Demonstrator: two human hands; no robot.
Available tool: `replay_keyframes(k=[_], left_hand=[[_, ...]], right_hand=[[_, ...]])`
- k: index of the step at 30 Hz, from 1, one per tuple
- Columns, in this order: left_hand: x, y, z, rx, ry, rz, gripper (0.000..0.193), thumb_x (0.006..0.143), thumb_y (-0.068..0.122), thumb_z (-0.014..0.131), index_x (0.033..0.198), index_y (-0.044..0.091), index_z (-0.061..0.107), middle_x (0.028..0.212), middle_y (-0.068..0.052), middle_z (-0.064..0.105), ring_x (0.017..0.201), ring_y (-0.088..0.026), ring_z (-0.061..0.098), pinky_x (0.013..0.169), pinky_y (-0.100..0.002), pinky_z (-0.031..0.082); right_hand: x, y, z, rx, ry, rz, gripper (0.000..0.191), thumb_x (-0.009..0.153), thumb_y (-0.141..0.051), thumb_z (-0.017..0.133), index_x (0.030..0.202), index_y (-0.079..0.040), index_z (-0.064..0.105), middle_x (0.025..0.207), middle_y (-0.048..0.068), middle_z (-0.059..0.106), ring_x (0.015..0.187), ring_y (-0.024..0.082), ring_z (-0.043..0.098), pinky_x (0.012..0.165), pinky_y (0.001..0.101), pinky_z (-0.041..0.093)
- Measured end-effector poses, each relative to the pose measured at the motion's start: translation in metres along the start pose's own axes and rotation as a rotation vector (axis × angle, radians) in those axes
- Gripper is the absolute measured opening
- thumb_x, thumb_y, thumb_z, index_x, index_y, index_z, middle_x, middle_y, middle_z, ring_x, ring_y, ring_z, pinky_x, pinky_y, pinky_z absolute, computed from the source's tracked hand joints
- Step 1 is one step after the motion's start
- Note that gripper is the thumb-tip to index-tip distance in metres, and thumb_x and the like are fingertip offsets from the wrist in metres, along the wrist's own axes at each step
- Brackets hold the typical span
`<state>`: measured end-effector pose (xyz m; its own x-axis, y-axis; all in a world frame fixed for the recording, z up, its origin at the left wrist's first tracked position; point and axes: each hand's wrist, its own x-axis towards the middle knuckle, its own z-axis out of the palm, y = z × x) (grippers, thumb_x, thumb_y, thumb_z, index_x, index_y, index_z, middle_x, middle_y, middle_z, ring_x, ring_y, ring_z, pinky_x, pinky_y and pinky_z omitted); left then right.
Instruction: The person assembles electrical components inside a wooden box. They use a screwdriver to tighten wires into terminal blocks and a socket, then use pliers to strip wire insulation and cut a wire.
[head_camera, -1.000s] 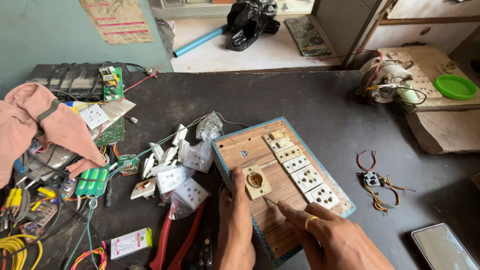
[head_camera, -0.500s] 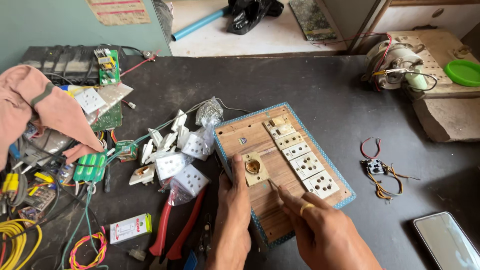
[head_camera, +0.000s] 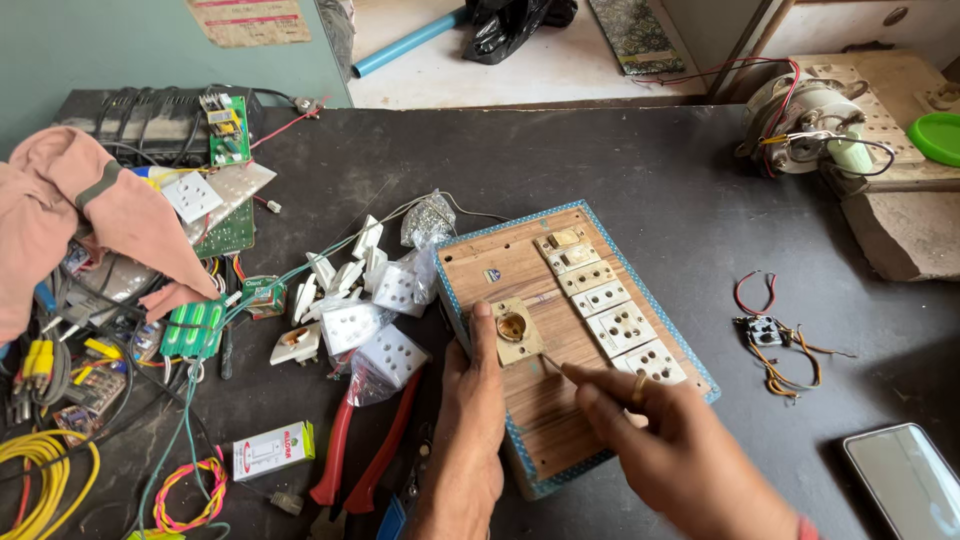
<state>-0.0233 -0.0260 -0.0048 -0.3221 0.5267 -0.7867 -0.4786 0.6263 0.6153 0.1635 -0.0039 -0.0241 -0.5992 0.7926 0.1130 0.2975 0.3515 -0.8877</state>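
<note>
A wooden switchboard (head_camera: 520, 410) with a blue patterned rim lies tilted on the dark table. It carries a column of white switches and sockets (head_camera: 610, 310) and a round brass-centred holder plate (head_camera: 514, 330). My left hand (head_camera: 468, 430) grips the board's left edge, thumb resting beside the holder plate. My right hand (head_camera: 680, 455) pinches a thin metal tool (head_camera: 553, 365) whose tip points at the holder plate's lower right corner. A ring sits on one finger of that hand.
Loose white sockets in plastic bags (head_camera: 375, 320) lie left of the board, with red-handled pliers (head_camera: 365, 440) below them. A pink cloth (head_camera: 90, 215), circuit boards, cables and green connectors crowd the far left. A wired small part (head_camera: 765, 335), a phone (head_camera: 905, 480) and a motor (head_camera: 810, 115) are at the right.
The view has drifted, so the board now sits slightly higher and more central. My right hand has brought the thin tool closer to the holder plate. My left hand stays on the board's edge.
</note>
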Motion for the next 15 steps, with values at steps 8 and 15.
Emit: replay_keyframes(k=[8,15], left_hand=[[0.001,-0.003,-0.002,-0.004,-0.008,0.076,0.107,0.081,0.084,0.04,0.161,0.018,0.015,0.165,-0.014,0.03,0.154,-0.03,0.029,0.122,-0.054,0.03],[-0.001,-0.001,-0.006,0.037,-0.009,0.038,0.108,0.083,0.085,0.037,0.163,0.017,0.012,0.162,-0.02,0.03,0.154,-0.033,0.03,0.12,-0.058,0.036]], right_hand=[[-0.001,-0.005,-0.001,-0.529,-0.088,0.106,0.056,0.088,-0.012,0.063,0.143,-0.02,0.065,0.102,0.008,0.075,0.081,0.025,0.077,0.07,0.0355,0.063],[0.006,-0.009,-0.005,-0.166,-0.07,-0.025,0.037,0.097,-0.016,0.067,0.133,-0.01,0.073,0.109,0.009,0.08,0.095,0.022,0.081,0.078,0.0327,0.062]])
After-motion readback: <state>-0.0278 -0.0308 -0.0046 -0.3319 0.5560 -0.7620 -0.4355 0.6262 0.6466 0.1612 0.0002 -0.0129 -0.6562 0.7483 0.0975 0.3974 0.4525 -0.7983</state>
